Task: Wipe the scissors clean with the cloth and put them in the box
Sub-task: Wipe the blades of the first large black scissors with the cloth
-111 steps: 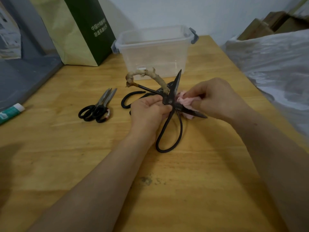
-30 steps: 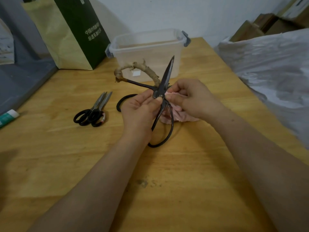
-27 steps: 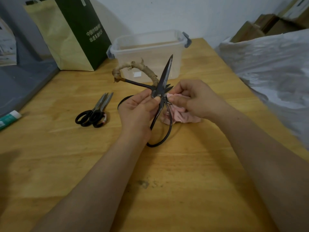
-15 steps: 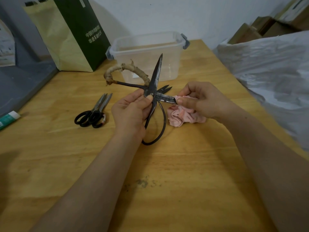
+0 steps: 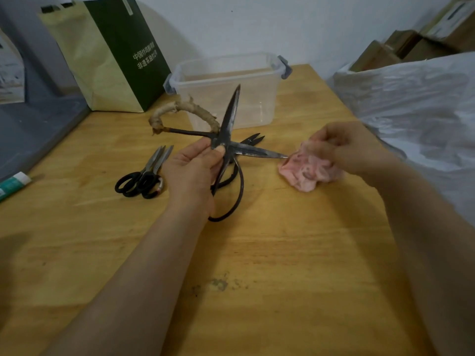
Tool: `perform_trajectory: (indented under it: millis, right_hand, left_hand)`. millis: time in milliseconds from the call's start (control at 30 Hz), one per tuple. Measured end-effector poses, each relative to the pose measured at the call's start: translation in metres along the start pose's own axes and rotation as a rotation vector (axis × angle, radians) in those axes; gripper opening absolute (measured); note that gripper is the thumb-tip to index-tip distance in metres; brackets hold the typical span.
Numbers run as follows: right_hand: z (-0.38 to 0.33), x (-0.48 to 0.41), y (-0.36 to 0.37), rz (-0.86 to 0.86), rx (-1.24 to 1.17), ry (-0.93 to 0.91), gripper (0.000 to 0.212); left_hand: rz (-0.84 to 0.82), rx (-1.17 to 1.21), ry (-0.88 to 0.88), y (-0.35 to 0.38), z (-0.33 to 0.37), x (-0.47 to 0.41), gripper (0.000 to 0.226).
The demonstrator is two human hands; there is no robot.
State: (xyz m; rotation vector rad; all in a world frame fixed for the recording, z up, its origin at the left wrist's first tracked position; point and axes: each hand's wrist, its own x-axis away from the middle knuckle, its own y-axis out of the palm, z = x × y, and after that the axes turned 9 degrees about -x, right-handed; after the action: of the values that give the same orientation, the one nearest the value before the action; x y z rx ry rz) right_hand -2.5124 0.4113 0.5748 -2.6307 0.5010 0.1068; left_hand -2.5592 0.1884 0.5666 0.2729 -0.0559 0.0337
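A: Which step is this?

B: Wiping, I'd judge. The left hand (image 5: 191,168) pinches the large scissors (image 5: 232,111) at the pivot, thumb on top. It holds them splayed wide in front of the box (image 5: 221,61), lifted off the table (image 5: 282,253). One blade points up across the box's front wall, the other out towards its right.

A: And the cloth?

B: The right hand (image 5: 344,145) has its fingers curled round the pink cloth (image 5: 305,170), bunched up, in front of the box and to its right. The cloth sits right at the tip of the sideways blade. Whether they touch, I can't tell.

A: Next move?

B: Either the cloth goes along the upright blade, or, if both blades are clean, the scissors get closed and carried over the box's open rim. I'd close them first, as those points are sharp.

A: Anything hard to make out?

B: The right fingertips are buried in cloth and blurred. One handle has a pale, frayed wrapping I can't identify. A second pair (image 5: 253,138) lies under the held one, nearer the box, mostly hidden apart from its tips. The box looks empty, but its walls are cloudy. The small scissors (image 5: 146,173) lie in front of the box to its left.
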Motion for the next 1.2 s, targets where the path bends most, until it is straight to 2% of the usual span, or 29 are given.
perform_trajectory:
  millis: [100,200,300,400,467,600,733,867,967,1033,1100,1167,1200]
  right_hand:
    - [-0.012,-0.003,0.002,0.253,-0.310,-0.068,0.010]
    - [-0.022,-0.001,0.017,0.317,-0.412,-0.125,0.007]
    - [-0.027,0.005,0.032,0.175,-0.359,-0.059,0.006]
    - [-0.033,0.012,0.040,-0.046,-0.504,0.063,0.002]
    - [-0.036,0.017,0.044,-0.107,-0.553,0.103,0.003]
    - [-0.036,0.020,0.046,-0.065,-0.586,0.110,0.012]
    - [-0.032,0.015,0.046,0.026,-0.474,0.101,0.019]
    - [-0.030,0.015,0.050,-0.011,-0.467,0.159,0.012]
    - [-0.030,0.014,0.048,-0.013,-0.493,0.174,0.012]
    - [-0.030,0.012,0.039,-0.071,-0.562,0.191,0.013]
    - [-0.030,0.013,0.028,-0.212,-0.648,0.216,0.013]
    - [-0.028,0.014,0.023,-0.305,-0.582,0.198,0.022]
    - [-0.028,0.015,0.025,-0.288,-0.514,0.168,0.021]
  left_hand:
    - [-0.070,-0.041,-0.016,0.005,-0.004,0.005,0.026]
    - [-0.139,-0.065,-0.036,0.013,-0.009,0.011,0.023]
    - [-0.167,-0.099,-0.029,0.014,-0.011,0.013,0.022]
    - [-0.171,-0.111,-0.019,0.014,-0.013,0.015,0.024]
    - [-0.180,-0.114,-0.016,0.013,-0.013,0.015,0.022]
    - [-0.223,-0.115,0.002,0.013,-0.013,0.017,0.021]
    - [-0.251,-0.111,0.007,0.016,-0.014,0.019,0.024]
    - [-0.287,-0.133,0.036,0.017,-0.015,0.022,0.016]
    - [-0.272,-0.127,0.027,0.016,-0.014,0.022,0.020]
    - [-0.256,-0.122,0.018,0.015,-0.014,0.021,0.021]
    - [-0.249,-0.116,0.017,0.015,-0.013,0.020,0.021]
    - [-0.256,-0.120,0.018,0.015,-0.013,0.020,0.024]
    - [-0.262,-0.127,0.020,0.015,-0.013,0.020,0.025]
